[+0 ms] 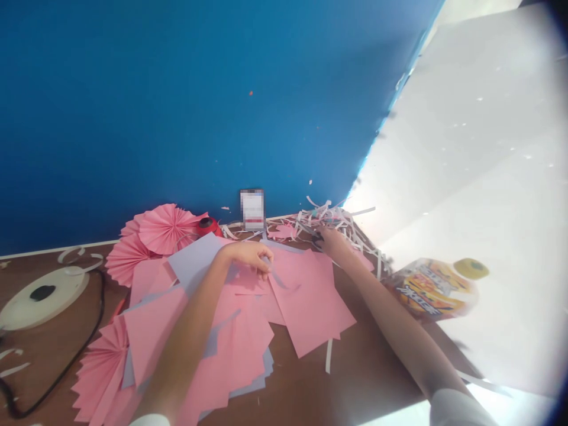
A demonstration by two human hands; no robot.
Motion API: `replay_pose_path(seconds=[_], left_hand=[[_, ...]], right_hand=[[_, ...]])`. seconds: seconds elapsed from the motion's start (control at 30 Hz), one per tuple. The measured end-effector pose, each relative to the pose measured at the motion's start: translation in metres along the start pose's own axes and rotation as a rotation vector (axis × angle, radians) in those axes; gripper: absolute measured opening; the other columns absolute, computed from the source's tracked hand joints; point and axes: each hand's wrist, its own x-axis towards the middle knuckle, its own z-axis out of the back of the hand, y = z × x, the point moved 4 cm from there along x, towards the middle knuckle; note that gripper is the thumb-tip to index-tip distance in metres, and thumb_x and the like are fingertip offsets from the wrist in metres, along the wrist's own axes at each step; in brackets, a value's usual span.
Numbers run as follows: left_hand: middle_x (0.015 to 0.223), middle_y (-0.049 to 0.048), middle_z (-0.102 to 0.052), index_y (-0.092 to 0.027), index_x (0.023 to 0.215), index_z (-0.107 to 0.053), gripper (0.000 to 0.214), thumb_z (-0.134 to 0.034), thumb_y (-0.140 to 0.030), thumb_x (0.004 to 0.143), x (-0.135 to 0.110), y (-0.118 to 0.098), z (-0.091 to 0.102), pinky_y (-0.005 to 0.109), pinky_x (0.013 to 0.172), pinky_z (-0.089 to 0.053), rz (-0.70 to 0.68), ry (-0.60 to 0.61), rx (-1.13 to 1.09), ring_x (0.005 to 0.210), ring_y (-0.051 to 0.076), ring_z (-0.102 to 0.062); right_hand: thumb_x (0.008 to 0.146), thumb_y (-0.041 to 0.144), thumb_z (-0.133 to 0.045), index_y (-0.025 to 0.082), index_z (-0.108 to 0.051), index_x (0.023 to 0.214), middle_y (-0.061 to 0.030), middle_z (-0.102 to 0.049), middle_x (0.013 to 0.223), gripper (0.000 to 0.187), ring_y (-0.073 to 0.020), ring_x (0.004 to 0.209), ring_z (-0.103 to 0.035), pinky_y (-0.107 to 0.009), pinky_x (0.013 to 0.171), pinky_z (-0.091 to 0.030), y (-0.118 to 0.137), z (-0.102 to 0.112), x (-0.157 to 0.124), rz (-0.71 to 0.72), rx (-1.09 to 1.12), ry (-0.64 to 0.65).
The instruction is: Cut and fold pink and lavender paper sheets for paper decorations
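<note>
My left hand (249, 255) is over the pink paper sheets (306, 296), its fingers curled in. Whatever they may hold is hidden. Farther right, my right hand (336, 244) has its fingers on the dark handle of a pair of scissors (316, 238), whose blades point left and away from me. Those scissors are beside a heap of thin paper strips (331, 216). Under my left forearm, more pink sheets and bluish-grey sheets (190, 260) overlap in a loose spread.
Pleated pink paper fans (171, 228) stand at the back left beside a red round object (207, 226). A phone (252, 210) leans on the blue wall (199, 106). At left are a pale oval device (26, 305) and a black cable (84, 349); a yellow-capped bottle (428, 290) is at right.
</note>
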Motion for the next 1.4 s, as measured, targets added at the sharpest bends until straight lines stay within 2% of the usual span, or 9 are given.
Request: replay_pose_path(seconds=[0.27, 0.43, 0.63, 0.77, 0.93, 1.03, 1.2, 1.3, 1.4], left_hand=[[0.073, 0.0047, -0.07, -0.017, 0.077, -0.059, 0.023, -0.065, -0.039, 0.074, 0.002, 0.023, 0.012, 0.023, 0.053, -0.045, 0.19, -0.112, 0.125, 0.065, 0.016, -0.066], [0.076, 0.0048, -0.07, -0.017, 0.078, -0.062, 0.028, -0.063, -0.044, 0.074, 0.0, 0.033, 0.021, 0.023, 0.058, -0.047, 0.167, -0.171, 0.167, 0.067, 0.015, -0.064], [0.074, 0.0027, -0.067, -0.017, 0.08, -0.062, 0.027, -0.063, -0.043, 0.073, -0.003, 0.026, 0.024, 0.022, 0.06, -0.046, 0.116, -0.208, 0.22, 0.066, 0.014, -0.062], [0.068, 0.0011, -0.063, -0.018, 0.078, -0.063, 0.024, -0.063, -0.042, 0.072, -0.006, 0.022, 0.021, 0.021, 0.055, -0.042, 0.091, -0.184, 0.22, 0.062, 0.013, -0.057], [0.054, -0.0012, -0.051, -0.019, 0.063, -0.057, 0.015, -0.06, -0.033, 0.068, -0.007, 0.03, 0.022, 0.023, 0.049, -0.037, 0.212, -0.205, 0.298, 0.052, 0.012, -0.048], [0.055, 0.0, -0.055, -0.019, 0.061, -0.057, 0.009, -0.061, -0.027, 0.062, -0.007, 0.03, 0.025, 0.024, 0.052, -0.039, 0.308, -0.285, 0.431, 0.054, 0.015, -0.052], [0.062, 0.0025, -0.063, -0.019, 0.071, -0.06, 0.016, -0.064, -0.02, 0.055, -0.006, 0.026, 0.026, 0.027, 0.06, -0.045, 0.512, -0.432, 0.521, 0.062, 0.019, -0.06], [0.075, 0.0063, -0.067, -0.019, 0.084, -0.062, 0.027, -0.064, -0.018, 0.057, -0.003, 0.024, 0.027, 0.028, 0.067, -0.046, 0.515, -0.498, 0.566, 0.073, 0.022, -0.063], [0.102, 0.0133, -0.066, -0.019, 0.105, -0.057, 0.041, -0.062, -0.019, 0.064, -0.001, 0.021, 0.029, 0.03, 0.074, -0.046, 0.465, -0.592, 0.609, 0.093, 0.026, -0.062]], right_hand=[[0.091, 0.026, -0.04, 0.024, -0.065, 0.108, -0.0116, -0.068, 0.099, 0.03, -0.026, 0.089, -0.064, -0.033, 0.071, -0.044, 0.008, 0.01, -0.008, -0.029, -0.151, 0.019], [0.089, 0.02, -0.043, 0.019, -0.066, 0.101, -0.0126, -0.066, 0.105, 0.027, -0.0264, 0.106, -0.058, -0.029, 0.073, -0.044, 0.018, 0.012, -0.014, 0.063, -0.148, 0.007], [0.091, 0.022, -0.041, 0.02, -0.064, 0.105, -0.0113, -0.065, 0.106, 0.026, -0.0239, 0.098, -0.06, -0.028, 0.071, -0.042, 0.023, 0.018, -0.016, 0.005, -0.139, 0.001], [0.093, 0.021, -0.036, 0.023, -0.063, 0.103, -0.0079, -0.064, 0.108, 0.028, -0.0194, 0.096, -0.059, -0.025, 0.069, -0.039, 0.041, 0.018, -0.019, 0.117, -0.038, -0.023], [0.092, 0.019, -0.038, 0.024, -0.062, 0.104, -0.0051, -0.063, 0.107, 0.028, -0.0179, 0.095, -0.059, -0.024, 0.07, -0.039, 0.062, 0.012, -0.026, 0.279, 0.07, -0.027], [0.092, 0.02, -0.038, 0.025, -0.062, 0.108, -0.006, -0.061, 0.112, 0.029, -0.018, 0.098, -0.058, -0.024, 0.073, -0.04, 0.074, 0.009, -0.028, 0.35, 0.096, 0.011], [0.088, 0.008, -0.036, 0.024, -0.06, 0.117, -0.0089, -0.055, 0.122, 0.041, -0.0208, 0.104, -0.054, -0.027, 0.076, -0.042, 0.1, 0.001, -0.018, 0.336, 0.079, -0.025], [0.083, 0.002, -0.036, 0.024, -0.06, 0.117, -0.0094, -0.053, 0.126, 0.047, -0.0222, 0.109, -0.049, -0.028, 0.078, -0.042, 0.118, -0.004, -0.005, 0.329, 0.061, -0.091], [0.088, 0.009, -0.038, 0.023, -0.063, 0.113, -0.0106, -0.055, 0.12, 0.037, -0.0233, 0.111, -0.047, -0.031, 0.085, -0.04, 0.131, -0.005, 0.009, 0.345, 0.067, -0.14]])
